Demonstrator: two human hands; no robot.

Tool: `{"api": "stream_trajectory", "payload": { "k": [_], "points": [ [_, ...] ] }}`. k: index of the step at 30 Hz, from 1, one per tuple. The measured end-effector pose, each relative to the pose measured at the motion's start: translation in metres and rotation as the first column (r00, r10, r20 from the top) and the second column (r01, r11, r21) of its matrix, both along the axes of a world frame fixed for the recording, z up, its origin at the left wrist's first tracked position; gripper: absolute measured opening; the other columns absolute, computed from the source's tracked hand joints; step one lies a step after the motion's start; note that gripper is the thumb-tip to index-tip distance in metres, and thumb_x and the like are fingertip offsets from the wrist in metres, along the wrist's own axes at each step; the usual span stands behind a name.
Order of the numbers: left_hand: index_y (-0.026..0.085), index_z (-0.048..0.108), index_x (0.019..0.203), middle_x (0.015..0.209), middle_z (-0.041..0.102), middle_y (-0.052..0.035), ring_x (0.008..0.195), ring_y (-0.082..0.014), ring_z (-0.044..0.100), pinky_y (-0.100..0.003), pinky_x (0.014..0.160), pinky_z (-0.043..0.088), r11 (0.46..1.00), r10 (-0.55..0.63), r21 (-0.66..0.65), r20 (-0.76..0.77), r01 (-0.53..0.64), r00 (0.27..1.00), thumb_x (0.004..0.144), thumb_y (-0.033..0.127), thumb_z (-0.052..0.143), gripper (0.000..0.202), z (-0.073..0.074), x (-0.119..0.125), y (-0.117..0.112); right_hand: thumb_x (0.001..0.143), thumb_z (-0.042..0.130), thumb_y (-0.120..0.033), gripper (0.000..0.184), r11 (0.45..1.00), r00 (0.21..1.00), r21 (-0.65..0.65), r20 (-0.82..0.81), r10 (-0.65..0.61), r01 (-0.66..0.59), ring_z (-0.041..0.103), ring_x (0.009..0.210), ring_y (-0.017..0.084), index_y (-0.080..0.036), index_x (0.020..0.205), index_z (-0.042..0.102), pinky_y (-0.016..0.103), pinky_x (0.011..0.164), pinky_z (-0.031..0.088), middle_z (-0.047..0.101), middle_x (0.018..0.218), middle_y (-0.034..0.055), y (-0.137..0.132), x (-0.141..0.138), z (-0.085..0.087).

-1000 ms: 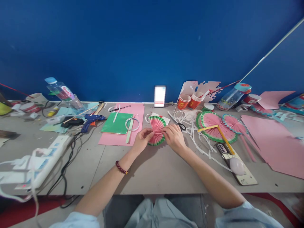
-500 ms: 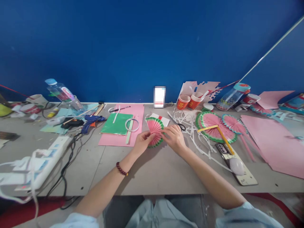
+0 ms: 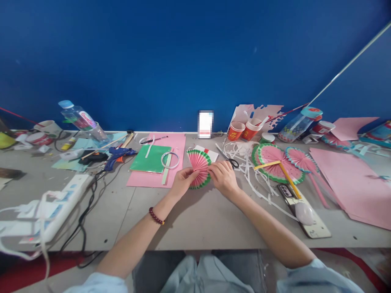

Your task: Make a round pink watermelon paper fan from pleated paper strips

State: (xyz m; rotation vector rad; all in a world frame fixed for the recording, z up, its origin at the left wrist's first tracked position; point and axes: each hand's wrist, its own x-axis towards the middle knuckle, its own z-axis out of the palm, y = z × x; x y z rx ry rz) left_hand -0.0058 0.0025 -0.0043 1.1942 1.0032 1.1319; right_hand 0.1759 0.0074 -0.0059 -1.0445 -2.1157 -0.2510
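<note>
A pleated pink paper fan (image 3: pixel 200 165) with a green and white rim is spread in a half circle above the table, between my two hands. My left hand (image 3: pixel 185 181) pinches its inner, gathered side between thumb and fingers. On the opposite side, my right hand (image 3: pixel 224 175) has its fingers closed on the fan's curved green edge. Beyond the fan lies a white and red packet (image 3: pixel 210 154), partly covered. Scissors (image 3: pixel 233 162) with dark handles rest just behind my right hand.
To the left are a green paper pack (image 3: pixel 151 158), a tape roll (image 3: pixel 170 160), a blue glue gun (image 3: pixel 117 156) and a power strip (image 3: pixel 61 205). On the right lie white paper strips (image 3: pixel 249 171), finished watermelon fans (image 3: pixel 275 160), a phone (image 3: pixel 317 224) and red cups (image 3: pixel 236 131).
My right hand's fingers have shifted slightly along the fan's right edge and curled in more. My left hand keeps its hold in nearly the same place.
</note>
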Motion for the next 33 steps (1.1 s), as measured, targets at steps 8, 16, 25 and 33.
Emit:
{"api": "stream_trajectory", "payload": {
  "k": [8,16,25,33],
  "points": [
    [0.015,0.069,0.080,0.077,0.070,-0.0032,0.074,-0.0166,0.062,-0.028,0.074,0.047,0.999,0.036,-0.022,0.082,-0.034,0.996,0.070,0.040,0.069,0.027,0.0024,-0.0034,0.0018,0.088,0.052,-0.022,0.014,1.000,0.992,-0.004,-0.127,0.003,-0.003,0.055,0.078,0.018,-0.022,0.093,0.065,0.033,0.074,0.040,0.067,0.087,0.0047,0.0041,0.0071,-0.0053],
    [0.015,0.070,0.080,0.075,0.070,-0.0035,0.074,-0.0175,0.062,-0.029,0.073,0.047,0.996,0.052,-0.083,0.113,-0.042,0.992,0.066,0.040,0.072,0.029,0.0015,-0.0071,0.0056,0.087,0.055,-0.025,0.012,1.000,0.982,0.006,-0.188,0.005,-0.004,0.054,0.073,0.018,-0.022,0.091,0.065,0.033,0.070,0.042,0.066,0.082,0.0045,0.0084,0.0075,-0.0059],
    [0.017,0.070,0.081,0.078,0.070,-0.0020,0.077,-0.0161,0.061,-0.026,0.073,0.046,0.998,-0.022,-0.053,0.088,0.026,0.996,0.070,0.038,0.070,0.024,0.0023,-0.0050,0.0035,0.088,0.050,-0.019,0.014,0.999,0.986,-0.050,-0.165,-0.001,-0.007,0.053,0.076,0.018,-0.020,0.086,0.063,0.033,0.073,0.041,0.065,0.084,0.0046,0.0043,0.0042,-0.0048],
    [0.017,0.069,0.080,0.076,0.067,-0.0010,0.071,-0.0143,0.058,-0.025,0.067,0.045,0.991,0.098,-0.098,0.030,-0.095,0.995,0.066,0.044,0.071,0.030,0.0015,-0.0089,0.0056,0.087,0.050,-0.018,0.016,0.999,0.971,-0.040,-0.238,0.006,-0.016,0.057,0.078,0.019,-0.021,0.091,0.065,0.034,0.073,0.043,0.068,0.085,0.0057,0.0024,0.0060,-0.0063]
  ]
}}
